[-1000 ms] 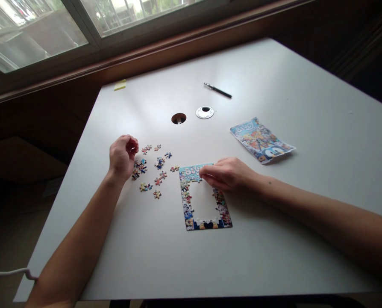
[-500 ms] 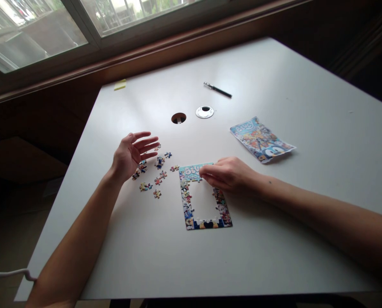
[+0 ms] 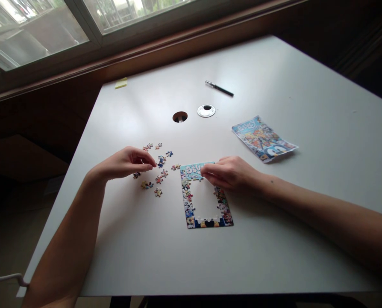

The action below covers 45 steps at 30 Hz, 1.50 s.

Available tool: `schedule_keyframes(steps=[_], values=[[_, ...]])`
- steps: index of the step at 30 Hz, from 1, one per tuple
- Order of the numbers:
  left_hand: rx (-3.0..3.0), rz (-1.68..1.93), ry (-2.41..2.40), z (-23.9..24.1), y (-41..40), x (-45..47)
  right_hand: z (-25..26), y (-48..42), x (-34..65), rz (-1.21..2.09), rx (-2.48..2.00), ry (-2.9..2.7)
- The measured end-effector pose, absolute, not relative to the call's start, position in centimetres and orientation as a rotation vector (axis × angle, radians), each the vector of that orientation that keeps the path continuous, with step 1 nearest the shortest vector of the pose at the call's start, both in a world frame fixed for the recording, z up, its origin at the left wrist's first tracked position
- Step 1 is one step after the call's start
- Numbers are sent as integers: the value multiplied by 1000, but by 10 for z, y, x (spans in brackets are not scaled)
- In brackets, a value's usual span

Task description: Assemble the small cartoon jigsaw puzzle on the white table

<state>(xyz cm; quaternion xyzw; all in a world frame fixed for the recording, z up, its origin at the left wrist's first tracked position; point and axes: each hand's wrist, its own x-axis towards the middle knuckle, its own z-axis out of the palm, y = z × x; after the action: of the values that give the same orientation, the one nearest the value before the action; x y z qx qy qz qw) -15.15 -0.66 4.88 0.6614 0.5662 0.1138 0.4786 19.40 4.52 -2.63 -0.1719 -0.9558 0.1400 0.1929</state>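
A small jigsaw frame (image 3: 191,205) lies on the white table (image 3: 261,239), its border joined and its middle showing bare table. My right hand (image 3: 229,173) rests on the frame's top right corner, fingers pressed together on the edge pieces. Several loose puzzle pieces (image 3: 159,171) are scattered to the left of the frame. My left hand (image 3: 127,162) hovers low over them, fingers curled and fingertips pinched among the pieces; what they hold is hidden.
A printed puzzle picture sheet (image 3: 263,139) lies to the right. Farther back are a round cable hole (image 3: 180,116), its silver cap (image 3: 206,111), a black pen (image 3: 219,88) and a yellow sticky pad (image 3: 121,83). A window runs behind the table.
My left hand was a raised fist, then opened with fingers spread, and now has dropped to the loose pieces with fingers pinched. My right hand has stayed on the frame.
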Motion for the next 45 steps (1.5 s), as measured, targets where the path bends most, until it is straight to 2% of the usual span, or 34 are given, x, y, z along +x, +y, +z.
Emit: schedule_keyframes(steps=[7, 14, 29, 45], values=[[1618, 272, 1421, 52, -6, -157, -27, 46, 194, 400, -474, -2674], [1835, 244, 1733, 50, -8, -177, -26, 45, 193, 411, -479, -2684], [2152, 202, 1806, 39, -6, -188, -26, 45, 193, 401, -481, -2686], [2331, 380, 1843, 43, -7, -175, -24, 44, 193, 399, -476, -2674]])
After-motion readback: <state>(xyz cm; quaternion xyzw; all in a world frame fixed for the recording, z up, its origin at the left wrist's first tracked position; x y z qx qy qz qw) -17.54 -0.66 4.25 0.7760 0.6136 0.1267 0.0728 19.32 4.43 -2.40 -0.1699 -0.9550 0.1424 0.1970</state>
